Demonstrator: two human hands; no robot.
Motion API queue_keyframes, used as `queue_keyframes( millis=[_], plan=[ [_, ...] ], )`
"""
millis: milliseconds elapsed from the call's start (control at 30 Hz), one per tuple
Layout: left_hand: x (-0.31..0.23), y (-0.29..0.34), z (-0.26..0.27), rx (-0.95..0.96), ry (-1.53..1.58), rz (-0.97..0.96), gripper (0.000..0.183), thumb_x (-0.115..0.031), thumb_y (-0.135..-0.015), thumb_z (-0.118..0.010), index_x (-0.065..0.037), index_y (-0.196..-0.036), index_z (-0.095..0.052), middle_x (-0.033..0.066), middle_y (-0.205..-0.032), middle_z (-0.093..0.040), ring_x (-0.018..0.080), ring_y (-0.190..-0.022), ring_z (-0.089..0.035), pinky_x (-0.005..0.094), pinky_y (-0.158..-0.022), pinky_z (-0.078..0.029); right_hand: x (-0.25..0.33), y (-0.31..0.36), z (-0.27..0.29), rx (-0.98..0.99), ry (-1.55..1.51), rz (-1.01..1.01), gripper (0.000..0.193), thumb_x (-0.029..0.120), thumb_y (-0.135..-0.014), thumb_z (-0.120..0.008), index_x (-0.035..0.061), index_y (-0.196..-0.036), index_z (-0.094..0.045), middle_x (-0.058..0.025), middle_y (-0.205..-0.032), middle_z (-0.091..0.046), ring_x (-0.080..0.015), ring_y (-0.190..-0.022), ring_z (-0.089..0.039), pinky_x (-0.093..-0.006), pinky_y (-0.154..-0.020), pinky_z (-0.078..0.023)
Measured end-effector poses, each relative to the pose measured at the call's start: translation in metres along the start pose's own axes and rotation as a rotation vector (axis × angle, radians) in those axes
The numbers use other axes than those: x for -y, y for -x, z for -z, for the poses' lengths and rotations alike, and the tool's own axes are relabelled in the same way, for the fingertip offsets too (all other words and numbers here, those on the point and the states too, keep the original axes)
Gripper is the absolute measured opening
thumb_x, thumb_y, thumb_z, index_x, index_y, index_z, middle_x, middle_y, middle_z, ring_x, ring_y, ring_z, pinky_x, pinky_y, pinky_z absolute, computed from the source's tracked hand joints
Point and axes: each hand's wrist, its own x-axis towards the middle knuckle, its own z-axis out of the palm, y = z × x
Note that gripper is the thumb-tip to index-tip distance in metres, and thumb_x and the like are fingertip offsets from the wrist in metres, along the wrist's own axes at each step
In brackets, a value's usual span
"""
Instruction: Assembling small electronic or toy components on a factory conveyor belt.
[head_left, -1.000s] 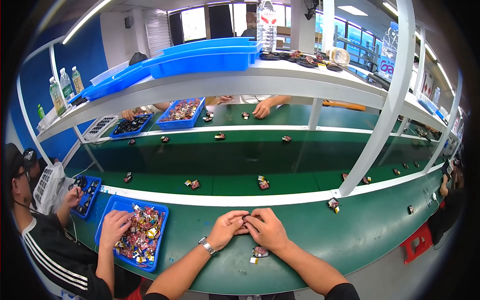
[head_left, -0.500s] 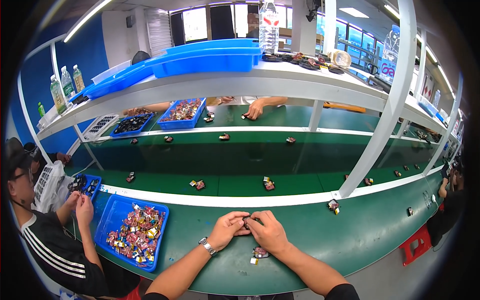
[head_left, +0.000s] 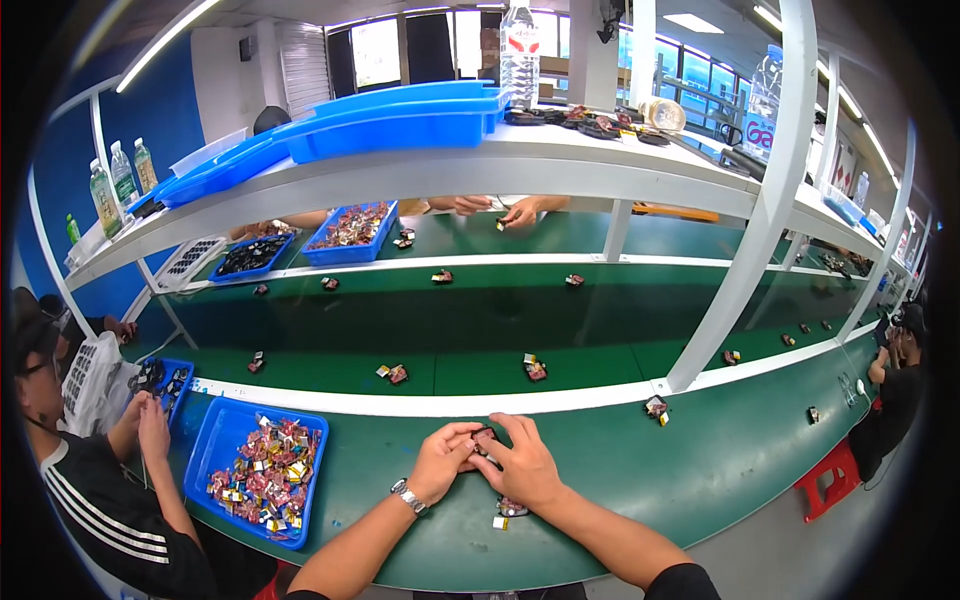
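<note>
Over the green bench, my left hand (head_left: 442,464), with a metal watch at its wrist, pinches a small reddish circuit board in a dark casing (head_left: 485,437). My right hand (head_left: 526,468) closes on the same piece from the right, its thumb against it and its index finger raised along the far side. The fingers hide much of the piece. Just below my right hand lies another small circuit board (head_left: 512,507), partly covered by that hand, with a white and yellow tab (head_left: 500,523) beside it.
A blue tray (head_left: 314,470) heaped with circuit boards stands left of my arms, beside a seated co-worker (head_left: 110,500). A conveyor belt (head_left: 450,325) carrying scattered boards runs beyond a white rail (head_left: 440,404). White posts (head_left: 735,230) hold up a shelf (head_left: 450,170). A red stool (head_left: 828,482) is at right.
My right hand has shifted slightly left and its index finger has lifted, showing more of the held board. Across the belt, another person's hands have raised a piece.
</note>
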Motion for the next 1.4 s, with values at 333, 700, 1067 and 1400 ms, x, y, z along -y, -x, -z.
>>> queue_keyframes(
  millis=[333, 700, 1067, 1400],
  plan=[
    [-0.005, -0.001, -0.006, 0.019, 0.038, -0.053, 0.040, -0.004, -0.098, -0.050, 0.002, -0.137, -0.042, 0.0185, -0.135, -0.054, 0.0262, -0.119, -0.059, 0.0379, -0.098, -0.053, -0.151, -0.016, -0.010, -0.177, 0.153, -0.389, 0.015, 0.007, -0.073, -0.069, 0.0014, -0.086, -0.070, -0.0193, -0.109, -0.067, -0.0359, -0.093, -0.063, -0.0425, -0.086, -0.052],
    [-0.002, -0.002, 0.008, 0.102, -0.094, -0.020, 0.025, -0.006, -0.099, -0.050, 0.004, -0.122, -0.053, 0.0200, -0.124, -0.061, 0.0273, -0.111, -0.063, 0.0365, -0.094, -0.055, -0.132, -0.020, -0.030, 0.042, 0.285, -0.582, 0.040, 0.022, -0.074, -0.079, 0.0014, -0.100, -0.059, -0.0176, -0.097, -0.063, -0.0372, -0.095, -0.057, -0.0453, -0.085, -0.048],
    [-0.011, -0.002, 0.021, 0.111, -0.039, 0.070, 0.035, -0.022, -0.104, -0.045, 0.003, -0.126, -0.053, 0.0142, -0.110, -0.064, 0.0187, -0.090, -0.066, 0.0299, -0.078, -0.056, -0.048, 0.001, 0.020, 0.259, -0.436, -0.293, 0.067, 0.014, -0.070, -0.083, 0.0051, -0.128, -0.051, -0.0075, -0.115, -0.068, -0.0286, -0.114, -0.056, -0.0374, -0.098, -0.045],
    [-0.013, 0.003, 0.012, 0.256, 0.079, 0.120, 0.046, -0.012, -0.100, -0.050, -0.002, -0.144, -0.038, 0.0111, -0.126, -0.057, 0.0200, -0.110, -0.061, 0.0369, -0.096, -0.054, -0.026, -0.002, 0.020, 0.239, -0.447, -0.114, 0.056, 0.013, -0.075, -0.078, 0.0134, -0.127, -0.059, -0.0099, -0.116, -0.060, -0.0279, -0.111, -0.057, -0.0374, -0.093, -0.049]
  ],
)
